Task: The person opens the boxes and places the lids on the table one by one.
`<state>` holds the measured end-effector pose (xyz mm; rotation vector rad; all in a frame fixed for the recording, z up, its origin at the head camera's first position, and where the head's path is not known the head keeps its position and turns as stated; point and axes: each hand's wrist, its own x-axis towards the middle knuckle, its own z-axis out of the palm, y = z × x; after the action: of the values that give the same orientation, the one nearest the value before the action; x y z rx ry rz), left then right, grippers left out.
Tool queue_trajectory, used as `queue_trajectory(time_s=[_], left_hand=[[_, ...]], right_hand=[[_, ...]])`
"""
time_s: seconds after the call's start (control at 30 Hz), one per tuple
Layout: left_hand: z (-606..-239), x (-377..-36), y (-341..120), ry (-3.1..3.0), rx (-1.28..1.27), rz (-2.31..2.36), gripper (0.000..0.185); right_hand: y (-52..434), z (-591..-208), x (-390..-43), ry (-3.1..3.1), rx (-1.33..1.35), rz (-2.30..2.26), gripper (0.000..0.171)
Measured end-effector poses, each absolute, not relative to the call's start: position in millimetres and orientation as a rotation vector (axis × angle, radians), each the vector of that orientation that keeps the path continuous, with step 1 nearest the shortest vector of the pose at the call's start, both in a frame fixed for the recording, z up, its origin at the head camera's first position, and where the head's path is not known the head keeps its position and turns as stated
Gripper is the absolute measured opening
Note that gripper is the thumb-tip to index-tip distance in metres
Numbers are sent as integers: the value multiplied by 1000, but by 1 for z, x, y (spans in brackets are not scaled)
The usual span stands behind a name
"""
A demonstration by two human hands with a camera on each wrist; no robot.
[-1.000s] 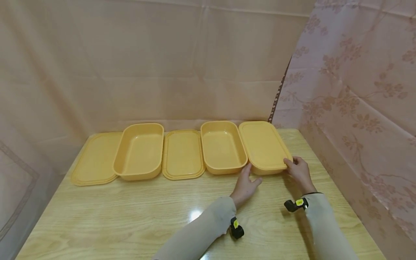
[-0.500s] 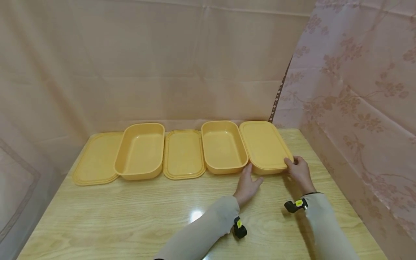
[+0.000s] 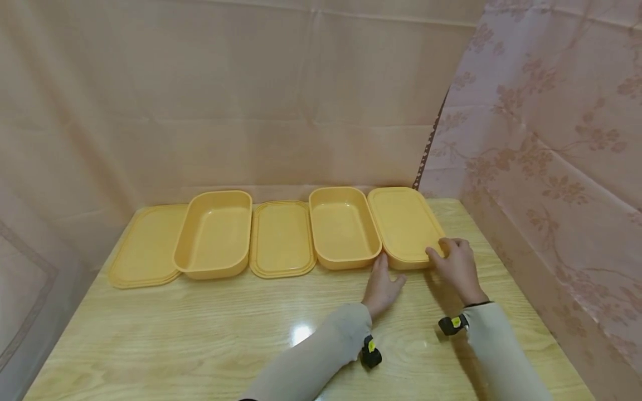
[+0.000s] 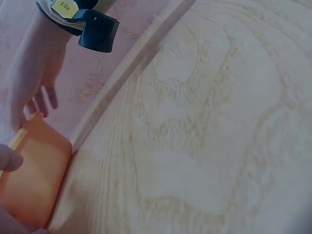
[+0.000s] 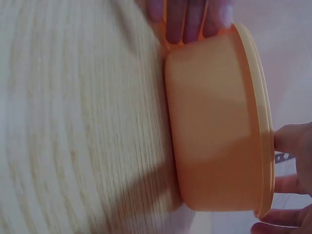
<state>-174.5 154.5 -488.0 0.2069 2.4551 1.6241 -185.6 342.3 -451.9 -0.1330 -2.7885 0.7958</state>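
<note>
A yellow rectangular food container (image 5: pixel 214 126) stands at the right end of a row, its lid (image 3: pixel 401 220) lying on top. My right hand (image 3: pixel 456 264) is at the lid's front right corner, thumb on the top face and fingers spread over the right edge. In the right wrist view a fingertip reaches past the rim. My left hand (image 3: pixel 382 287) has its fingers extended at the container's front left corner, where it meets the neighbouring open container (image 3: pixel 346 225). The thumb of that hand points toward the lidded container's front wall.
Farther left lie a smaller yellow lid (image 3: pixel 283 239), a larger open container (image 3: pixel 215 236) and a large flat lid (image 3: pixel 150 245). All sit along the back of the wooden table (image 3: pixel 200 334). Cloth curtains (image 3: pixel 251 111) hang behind and at both sides.
My right hand has shifted from gripping the lid's corner edge to lying further over its top, slightly leftward. My left hand stays at nearly the same spot, and the containers hold their places.
</note>
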Motion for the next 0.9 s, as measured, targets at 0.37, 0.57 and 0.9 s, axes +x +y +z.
queue_trajectory(time_s=[0.37, 0.57, 0.9], left_hand=[[-488, -177, 161, 2499, 117, 1615, 76], [-489, -178, 165, 2579, 133, 1592, 75], [-490, -178, 165, 2614, 135, 1569, 64]], right_hand=[[322, -457, -182, -2668, 192, 586, 26], [318, -462, -181, -2635, 423, 555, 22], [313, -459, -178, -2596, 560, 355, 32]])
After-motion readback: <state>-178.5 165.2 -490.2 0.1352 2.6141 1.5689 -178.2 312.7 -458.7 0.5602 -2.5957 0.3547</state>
